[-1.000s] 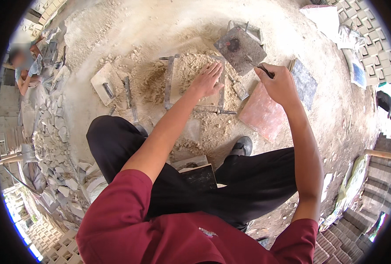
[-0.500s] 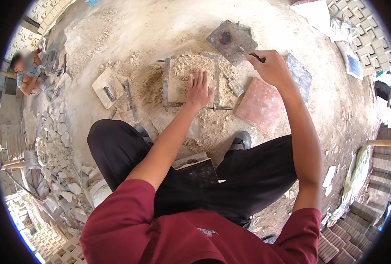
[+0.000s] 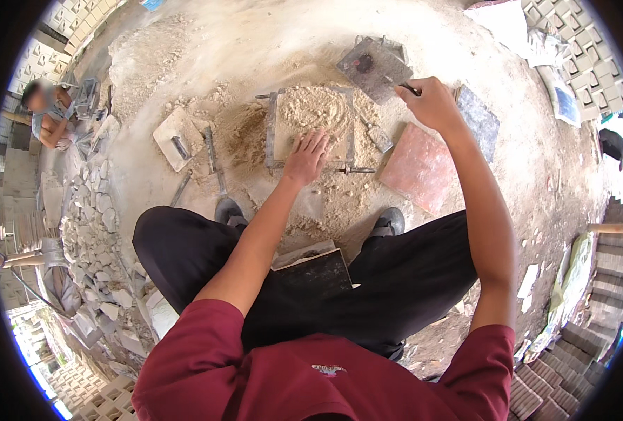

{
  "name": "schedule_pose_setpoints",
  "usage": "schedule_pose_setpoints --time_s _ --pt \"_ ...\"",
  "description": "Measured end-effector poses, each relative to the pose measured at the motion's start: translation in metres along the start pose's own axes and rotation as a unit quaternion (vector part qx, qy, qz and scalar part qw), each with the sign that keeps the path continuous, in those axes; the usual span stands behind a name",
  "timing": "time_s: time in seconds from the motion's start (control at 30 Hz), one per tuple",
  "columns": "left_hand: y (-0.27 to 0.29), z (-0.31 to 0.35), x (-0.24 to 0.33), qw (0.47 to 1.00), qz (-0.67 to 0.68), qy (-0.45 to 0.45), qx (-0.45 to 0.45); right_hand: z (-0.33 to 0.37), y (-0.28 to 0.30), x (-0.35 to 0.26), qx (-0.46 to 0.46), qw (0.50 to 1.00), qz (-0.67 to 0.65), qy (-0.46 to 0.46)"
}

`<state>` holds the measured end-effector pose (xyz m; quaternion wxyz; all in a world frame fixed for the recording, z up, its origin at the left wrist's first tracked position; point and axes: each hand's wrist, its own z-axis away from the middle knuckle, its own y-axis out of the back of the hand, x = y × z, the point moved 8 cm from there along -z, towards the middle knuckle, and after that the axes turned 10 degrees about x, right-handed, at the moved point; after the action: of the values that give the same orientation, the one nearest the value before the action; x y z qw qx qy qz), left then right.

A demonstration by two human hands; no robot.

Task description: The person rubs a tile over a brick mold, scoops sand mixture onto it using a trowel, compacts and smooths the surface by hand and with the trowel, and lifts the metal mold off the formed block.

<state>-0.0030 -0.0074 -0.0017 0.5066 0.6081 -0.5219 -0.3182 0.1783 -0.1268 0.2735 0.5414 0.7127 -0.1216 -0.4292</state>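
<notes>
My left hand (image 3: 307, 157) lies flat, fingers spread, on sandy powder (image 3: 314, 111) at the near edge of a square metal mould frame (image 3: 271, 133). The powder fills the frame and is heaped in loose clumps toward its far side. My right hand (image 3: 429, 105) is closed round the handle of a dark square metal plate (image 3: 372, 67). This plate is held beyond the frame's far right corner, overlapping another grey metal piece (image 3: 393, 46). A small trowel (image 3: 378, 137) rests on spilled powder right of the frame.
Right of the frame lie a reddish square slab (image 3: 419, 168) and a grey-blue one (image 3: 477, 125). A pale float with a handle (image 3: 174, 139) and a bar-like tool (image 3: 210, 149) are on the left. Rubble (image 3: 90, 231) and another person (image 3: 50, 121) are farther left.
My left hand has slid toward me and slightly left over the powder. My right hand still grips the plate, nearly in place. The view has shifted slightly.
</notes>
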Motion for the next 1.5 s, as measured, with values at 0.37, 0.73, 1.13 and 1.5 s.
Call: schedule_pose_setpoints --time_s 0.37,0.73,1.13,1.5 --pt "0.021 -0.008 -0.091 0.955 -0.048 0.270 0.113 0.013 -0.005 0.001 0.017 0.999 0.019 0.020" --pt "0.004 -0.064 0.006 0.997 -0.050 0.032 -0.052 0.017 -0.051 0.045 0.026 1.000 0.005 -0.001" --pt "0.016 -0.033 -0.009 0.998 -0.037 0.034 0.023 0.019 -0.100 0.035 -0.009 0.999 0.028 0.046" --pt "0.001 0.029 -0.161 0.719 0.359 0.592 0.066 0.032 -0.212 0.034 -0.085 0.996 0.030 -0.016"
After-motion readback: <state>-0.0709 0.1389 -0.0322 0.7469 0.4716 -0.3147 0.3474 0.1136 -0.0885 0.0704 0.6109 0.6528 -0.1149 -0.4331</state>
